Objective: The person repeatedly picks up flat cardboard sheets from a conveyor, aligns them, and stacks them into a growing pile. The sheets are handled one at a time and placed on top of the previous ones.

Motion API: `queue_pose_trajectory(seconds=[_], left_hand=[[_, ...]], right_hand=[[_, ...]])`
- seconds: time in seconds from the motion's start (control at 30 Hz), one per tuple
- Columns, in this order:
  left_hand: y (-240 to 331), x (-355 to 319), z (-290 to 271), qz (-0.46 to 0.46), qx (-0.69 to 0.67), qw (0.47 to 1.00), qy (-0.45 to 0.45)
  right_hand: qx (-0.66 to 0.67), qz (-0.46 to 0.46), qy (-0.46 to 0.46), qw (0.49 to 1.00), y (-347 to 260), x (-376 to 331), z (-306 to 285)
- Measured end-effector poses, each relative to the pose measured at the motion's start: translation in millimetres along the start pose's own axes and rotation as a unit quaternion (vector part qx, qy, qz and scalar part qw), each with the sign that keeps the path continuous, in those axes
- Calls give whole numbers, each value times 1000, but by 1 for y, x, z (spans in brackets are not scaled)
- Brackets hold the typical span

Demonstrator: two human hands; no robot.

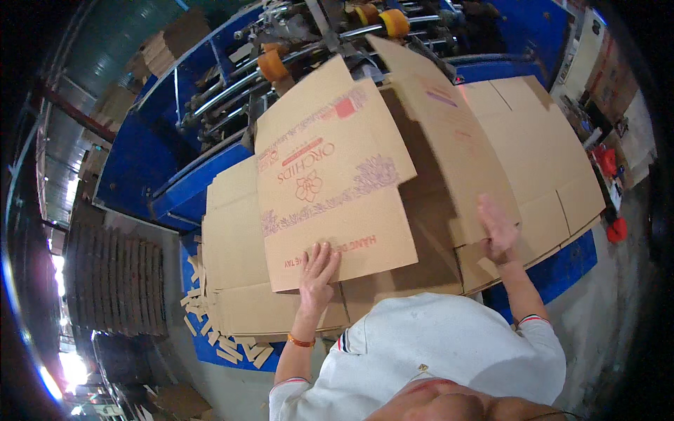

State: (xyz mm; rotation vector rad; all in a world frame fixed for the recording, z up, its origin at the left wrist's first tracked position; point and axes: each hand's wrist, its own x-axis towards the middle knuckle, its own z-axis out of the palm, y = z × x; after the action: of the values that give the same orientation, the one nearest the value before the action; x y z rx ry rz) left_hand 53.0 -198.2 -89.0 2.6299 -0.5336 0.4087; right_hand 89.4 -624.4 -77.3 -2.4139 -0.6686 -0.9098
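Note:
A brown cardboard box blank (330, 175) with red and purple flower printing lies folded in front of me, its left panel reaching over the other cardboard. My left hand (321, 266) rests on the near edge of that printed panel, fingers stretched flat. To the right, another panel (449, 147) of the cardboard stands tilted up, with a dark gap between it and the printed one. My right hand (497, 228) touches the near part of this raised panel with its fingers extended. Underneath lie plain flat cardboard sheets (235, 259); how many is hidden.
Beyond the cardboard stands a blue machine (144, 168) with metal shafts and orange rollers (272, 64). Small cardboard offcuts (228, 347) are scattered on a blue surface at the left. Stacked dark cardboard (116, 281) stands farther left. Red items (616, 230) sit at the far right.

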Motion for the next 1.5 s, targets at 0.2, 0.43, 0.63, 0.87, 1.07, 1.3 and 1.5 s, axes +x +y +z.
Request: queue_pose_trajectory(seconds=[0.2, 0.43, 0.63, 0.87, 1.07, 1.3, 1.5], left_hand=[[16, 12, 9, 4, 27, 995, -97], [11, 12, 12, 10, 44, 996, -82], [-4, 31, 6, 37, 57, 993, -98], [-63, 118, 34, 74, 100, 992, -33], [-92, 167, 49, 72, 110, 991, -15], [-123, 225, 55, -83, 223, 967, 92], [-194, 100, 23, -316, 292, 878, 211]], right_hand=[[-95, -144, -188, 967, -13, -6, 32], [-76, -158, -191, 966, -8, 3, 29], [-75, -170, -157, 970, 6, 9, 48], [-90, -180, -88, 976, 68, 82, 114], [-85, -200, -30, 976, 110, 122, 158], [-224, -14, 38, 974, 128, 178, 197], [-208, 26, 11, 978, 162, 161, 197]])
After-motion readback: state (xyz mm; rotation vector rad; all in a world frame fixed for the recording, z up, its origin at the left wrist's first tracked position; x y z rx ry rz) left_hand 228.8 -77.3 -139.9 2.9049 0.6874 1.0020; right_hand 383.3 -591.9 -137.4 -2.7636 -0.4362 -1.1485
